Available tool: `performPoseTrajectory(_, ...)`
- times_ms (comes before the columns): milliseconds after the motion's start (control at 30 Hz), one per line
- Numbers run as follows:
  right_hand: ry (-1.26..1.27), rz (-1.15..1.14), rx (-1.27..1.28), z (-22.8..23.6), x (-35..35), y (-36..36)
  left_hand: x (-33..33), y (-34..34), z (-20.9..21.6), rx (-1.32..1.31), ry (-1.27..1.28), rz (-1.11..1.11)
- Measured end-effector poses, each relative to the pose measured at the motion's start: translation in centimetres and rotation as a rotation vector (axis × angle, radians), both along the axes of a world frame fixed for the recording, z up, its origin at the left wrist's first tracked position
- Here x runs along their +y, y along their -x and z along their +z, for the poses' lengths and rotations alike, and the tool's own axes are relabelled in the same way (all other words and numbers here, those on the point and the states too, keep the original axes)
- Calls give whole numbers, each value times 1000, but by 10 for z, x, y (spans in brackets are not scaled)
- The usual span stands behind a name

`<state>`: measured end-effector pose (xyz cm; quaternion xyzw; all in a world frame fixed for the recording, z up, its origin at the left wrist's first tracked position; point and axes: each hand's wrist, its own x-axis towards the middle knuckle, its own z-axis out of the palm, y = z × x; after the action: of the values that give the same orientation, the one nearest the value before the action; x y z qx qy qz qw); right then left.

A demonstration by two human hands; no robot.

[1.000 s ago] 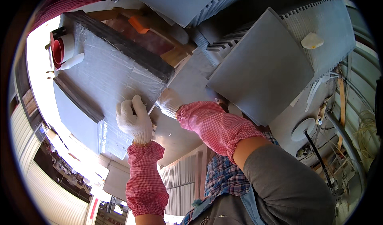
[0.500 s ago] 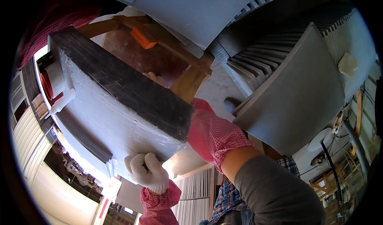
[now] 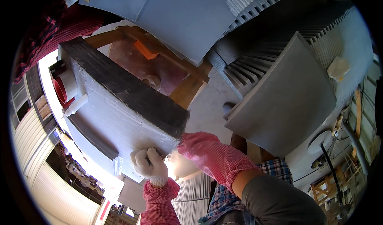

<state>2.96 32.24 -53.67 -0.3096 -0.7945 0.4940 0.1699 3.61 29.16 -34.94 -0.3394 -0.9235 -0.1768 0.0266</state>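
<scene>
My left hand (image 3: 150, 164), in a white knit glove, rests with curled fingers on the pale worktop (image 3: 115, 117), close to its near corner. Whether anything small is inside that curl cannot be made out. A pink checked sleeve (image 3: 211, 153) covers my right forearm, which reaches below the worktop's thick dark edge (image 3: 123, 89). That edge hides most or all of my right hand. Past the edge, a pale rounded shape (image 3: 152, 82) shows over a reddish-brown panel (image 3: 123, 61); I cannot tell if it is my right glove.
An orange block (image 3: 146, 49) lies by the wooden frame (image 3: 175, 67). To the right, a large grey plate (image 3: 287, 97) leans against a row of upright slabs (image 3: 255, 65). Grey sheets (image 3: 183, 17) lie at the far side. A red-and-white round container (image 3: 66, 85) stands at left.
The pale shape beyond the dark edge now looks rounder and fuller. My right forearm sits slightly lower in view. My left hand keeps its curl on the worktop. The whole view has shifted a little.
</scene>
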Motion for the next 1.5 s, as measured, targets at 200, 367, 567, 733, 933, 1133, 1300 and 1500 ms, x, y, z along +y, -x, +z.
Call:
performPoseTrajectory(200,291,516,-376,67,-24,-100,-8,10,-3,95,-16,-79)
performPoseTrajectory(367,-73,1570,-344,91,45,-152,-1,11,6,134,-10,-50)
performPoseTrajectory(567,24,819,-372,250,181,-59,-6,11,15,183,28,-9)
performPoseTrajectory(733,-410,287,95,237,152,87,1,16,15,132,-26,-4)
performPoseTrajectory(933,-420,216,166,217,124,161,2,14,11,122,14,-12)
performPoseTrajectory(1133,-254,166,326,211,166,104,1,10,12,114,8,-2)
performPoseTrajectory(1300,-355,119,77,171,204,32,3,10,9,138,6,-8)
performPoseTrajectory(1500,-325,174,-175,112,196,5,4,8,8,123,26,-13)
